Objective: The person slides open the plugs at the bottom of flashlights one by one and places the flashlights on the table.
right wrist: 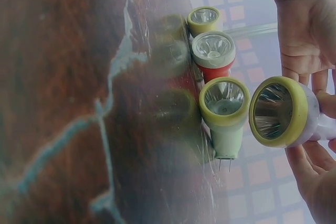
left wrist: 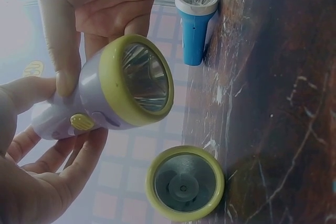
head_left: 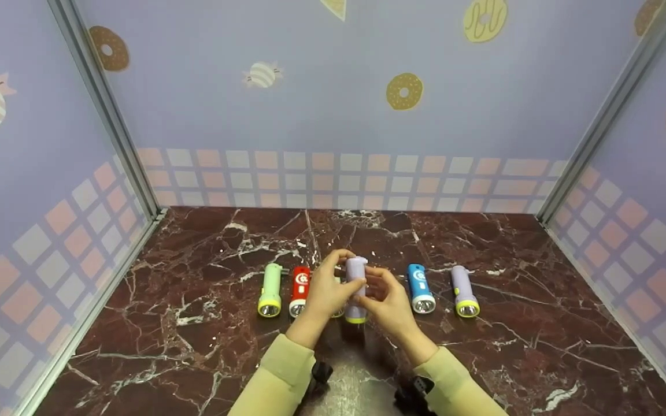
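A lilac flashlight point(head_left: 356, 274) with a yellow rim is held between both hands, lens end toward the person, above the marble tabletop. The left hand point(head_left: 322, 292) grips it from the left, thumb across the body and fingers around the far side. From the right, the right hand point(head_left: 391, 303) pinches it between thumb and fingers. A yellow slide switch point(left wrist: 82, 122) shows on its side in the left wrist view. Just beyond the left hand stands a light green flashlight point(right wrist: 227, 135) with metal prongs at its tail, mostly hidden in the head view.
Other flashlights form a row on the marble table point(head_left: 223, 358): a green one point(head_left: 272, 286) and a red one point(head_left: 300, 286) to the left, a blue one point(head_left: 420, 286) and a second lilac one point(head_left: 462, 286) to the right. Patterned walls point(head_left: 333, 115) enclose the table.
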Motion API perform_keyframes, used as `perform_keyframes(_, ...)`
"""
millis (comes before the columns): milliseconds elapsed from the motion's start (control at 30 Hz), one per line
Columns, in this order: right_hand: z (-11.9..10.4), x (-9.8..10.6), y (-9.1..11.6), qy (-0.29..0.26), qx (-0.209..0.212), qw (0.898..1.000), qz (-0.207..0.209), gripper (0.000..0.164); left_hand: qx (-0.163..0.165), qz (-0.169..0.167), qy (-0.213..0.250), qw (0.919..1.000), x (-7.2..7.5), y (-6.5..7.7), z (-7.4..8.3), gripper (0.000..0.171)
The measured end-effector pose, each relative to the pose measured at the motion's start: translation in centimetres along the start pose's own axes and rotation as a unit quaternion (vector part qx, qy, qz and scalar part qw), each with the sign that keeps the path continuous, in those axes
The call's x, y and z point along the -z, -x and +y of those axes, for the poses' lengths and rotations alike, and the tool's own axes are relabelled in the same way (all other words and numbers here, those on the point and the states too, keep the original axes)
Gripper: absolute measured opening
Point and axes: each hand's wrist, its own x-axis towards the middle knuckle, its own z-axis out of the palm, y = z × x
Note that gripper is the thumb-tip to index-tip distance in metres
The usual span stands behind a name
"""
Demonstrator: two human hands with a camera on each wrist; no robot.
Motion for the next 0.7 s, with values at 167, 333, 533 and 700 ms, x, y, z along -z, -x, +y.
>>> perform_keyframes(167, 0.03, 0.02, 0.0, 0.003, -0.002, 1.0, 0.0, 0.054, 0.002, 0.002, -0.001, 1.0, -0.08, -0.01, -0.06, 0.046)
perform_keyframes(333, 0.04, 0.05, -0.01, 0.002, -0.003, 1.0, -0.001, 0.054, 0.006, 0.003, -0.005, 1.0, -0.12, -0.01, -0.12, 0.045)
perform_keyframes(533, 0.08, 0.14, 0.0, 0.011, 0.009, 1.0, -0.007, 0.054, 0.007, 0.0, -0.011, 0.9999, -0.14, 0.0, -0.17, 0.046)
perform_keyframes(700, 0.1, 0.19, -0.02, 0.018, 0.016, 1.0, -0.01, 0.054, 0.006, -0.002, -0.01, 0.9999, -0.14, 0.0, -0.17, 0.046)
